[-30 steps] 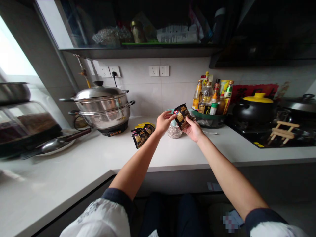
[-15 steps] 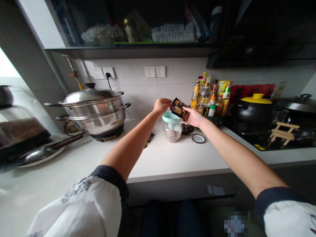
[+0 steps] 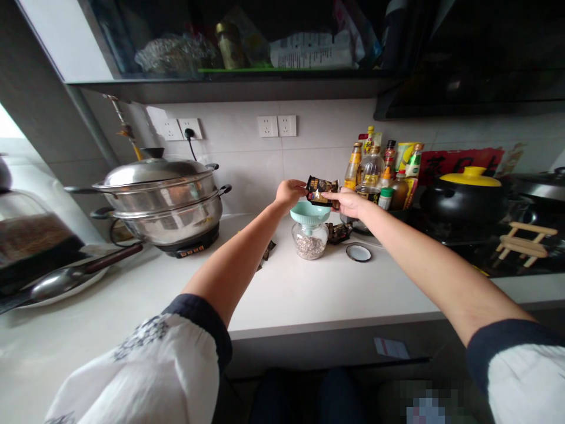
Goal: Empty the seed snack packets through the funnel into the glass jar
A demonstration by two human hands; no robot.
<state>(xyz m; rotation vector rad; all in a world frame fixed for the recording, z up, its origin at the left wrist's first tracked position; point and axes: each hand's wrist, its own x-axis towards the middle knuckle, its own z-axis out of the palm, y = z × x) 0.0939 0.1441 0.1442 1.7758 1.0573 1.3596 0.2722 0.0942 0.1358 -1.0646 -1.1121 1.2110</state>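
A white desk (image 3: pixel 309 294) runs along a wall of pale tiles (image 3: pixel 251 165) that carries white sockets (image 3: pixel 276 126). A dark open cabinet (image 3: pixel 229 89) hangs above it, and a black hob (image 3: pixel 485 259) is set in at the right. Bright daylight comes from a window (image 3: pixel 3 126) at the far left edge.

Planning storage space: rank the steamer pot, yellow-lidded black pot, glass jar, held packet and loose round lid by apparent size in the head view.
1. steamer pot, clearly the largest
2. yellow-lidded black pot
3. glass jar
4. packet and loose round lid: they look alike, so I won't rank them
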